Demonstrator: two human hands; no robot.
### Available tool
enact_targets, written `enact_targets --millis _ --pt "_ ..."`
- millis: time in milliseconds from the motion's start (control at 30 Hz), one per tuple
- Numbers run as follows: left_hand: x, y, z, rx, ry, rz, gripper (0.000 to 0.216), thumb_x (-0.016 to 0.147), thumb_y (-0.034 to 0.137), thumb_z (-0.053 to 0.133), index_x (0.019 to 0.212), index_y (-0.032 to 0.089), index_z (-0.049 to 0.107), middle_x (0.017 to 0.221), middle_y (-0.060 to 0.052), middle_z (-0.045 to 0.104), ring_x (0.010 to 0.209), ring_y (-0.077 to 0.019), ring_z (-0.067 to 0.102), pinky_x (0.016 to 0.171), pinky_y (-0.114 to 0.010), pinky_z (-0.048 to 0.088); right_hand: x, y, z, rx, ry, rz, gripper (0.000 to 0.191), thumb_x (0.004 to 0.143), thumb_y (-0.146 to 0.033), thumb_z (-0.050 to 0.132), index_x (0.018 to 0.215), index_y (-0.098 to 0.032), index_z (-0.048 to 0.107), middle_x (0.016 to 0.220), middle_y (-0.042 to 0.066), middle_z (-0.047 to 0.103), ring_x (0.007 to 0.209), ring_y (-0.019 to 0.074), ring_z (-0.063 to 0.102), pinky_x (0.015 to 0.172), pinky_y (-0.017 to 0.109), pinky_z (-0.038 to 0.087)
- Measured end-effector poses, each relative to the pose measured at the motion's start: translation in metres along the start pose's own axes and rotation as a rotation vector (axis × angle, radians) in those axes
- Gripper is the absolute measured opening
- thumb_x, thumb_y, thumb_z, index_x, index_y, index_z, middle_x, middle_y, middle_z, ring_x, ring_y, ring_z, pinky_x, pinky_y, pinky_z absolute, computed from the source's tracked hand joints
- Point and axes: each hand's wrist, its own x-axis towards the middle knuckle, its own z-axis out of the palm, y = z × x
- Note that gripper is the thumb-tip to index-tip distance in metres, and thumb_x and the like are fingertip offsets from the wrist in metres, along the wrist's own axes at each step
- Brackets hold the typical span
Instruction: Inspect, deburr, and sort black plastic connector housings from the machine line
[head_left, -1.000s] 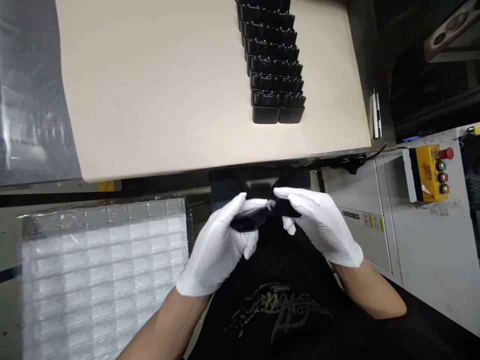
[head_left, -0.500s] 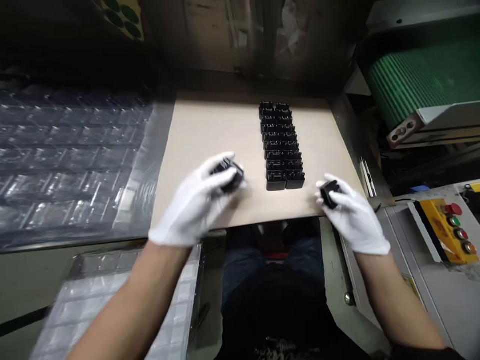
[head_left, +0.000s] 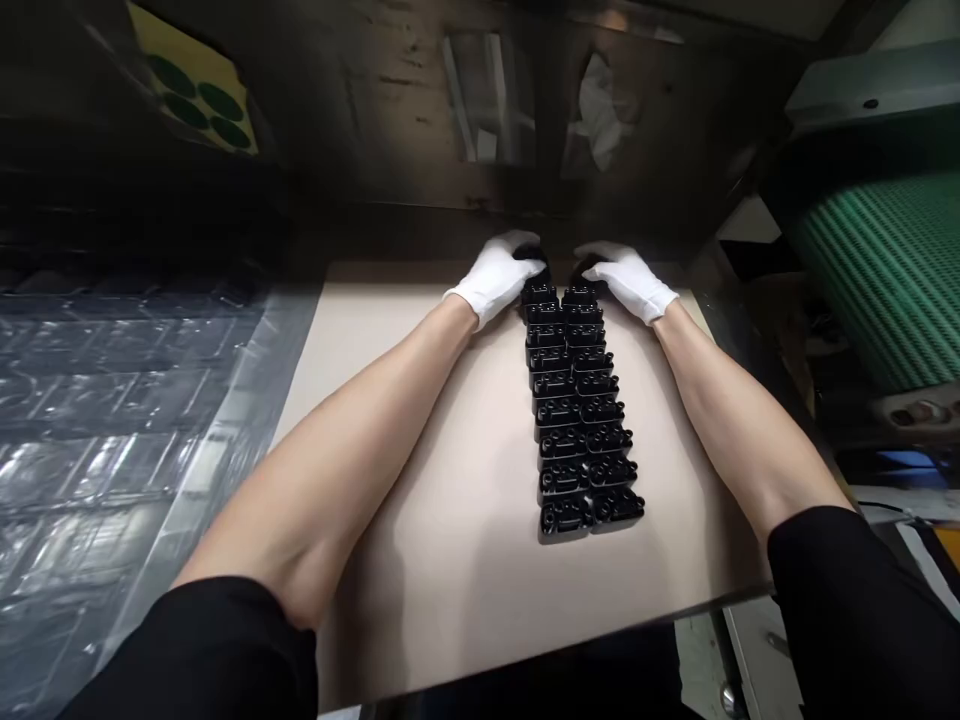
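from where i am standing, the double row of black parts (head_left: 559, 412) is lying on the pale sheet (head_left: 442, 560). at the row's far end, the left hand (head_left: 501, 272) is curling its fingers around a dark piece (head_left: 535, 258); the right hand (head_left: 624, 278) is holding a second dark piece (head_left: 583, 270) likewise. both are gripping from outside, maybe for keeping the columns aligned.
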Motion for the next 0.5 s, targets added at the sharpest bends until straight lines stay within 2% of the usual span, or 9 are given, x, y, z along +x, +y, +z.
enact_targets --millis 100,200,333,500 --pt "-0.007 0.001 0.006 -0.08 -0.051 -0.003 0.04 0.096 0.029 0.064 0.13 0.011 0.072 0.142 -0.016 0.071 0.135 -0.0309 0.064 0.122 -0.042 0.046 0.002 -0.006 0.01 0.117 -0.116 -0.047 0.03 0.079 -0.016 0.067 0.104 -0.013 0.083 0.117 0.01 0.081 0.122 0.0299 0.07 0.121 0.045 0.047" --pt "-0.011 0.0 0.011 -0.108 -0.063 0.033 0.037 0.099 0.035 0.061 0.124 0.011 0.074 0.135 -0.016 0.075 0.128 -0.0312 0.068 0.116 -0.043 0.05 -0.006 -0.011 0.016 0.171 -0.105 -0.072 0.024 0.086 -0.026 0.07 0.102 -0.013 0.084 0.118 0.011 0.081 0.124 0.0292 0.07 0.123 0.044 0.045" --pt "-0.015 0.001 0.017 -0.069 -0.04 0.057 0.036 0.101 0.04 0.061 0.117 0.01 0.075 0.131 -0.018 0.075 0.124 -0.0327 0.068 0.115 -0.044 0.049 -0.011 -0.016 0.021 0.172 -0.043 -0.04 0.031 0.092 -0.043 0.077 0.105 -0.016 0.084 0.122 0.01 0.082 0.129 0.0299 0.068 0.126 0.047 0.042" --pt "-0.024 0.008 0.026 -0.172 0.014 -0.001 0.045 0.104 0.047 0.059 0.128 0.009 0.07 0.137 -0.02 0.073 0.132 -0.0321 0.066 0.118 -0.043 0.047 -0.015 -0.018 0.023 0.179 -0.027 0.012 0.044 0.088 -0.054 0.084 0.111 -0.016 0.082 0.126 0.012 0.08 0.137 0.0313 0.064 0.129 0.049 0.037"
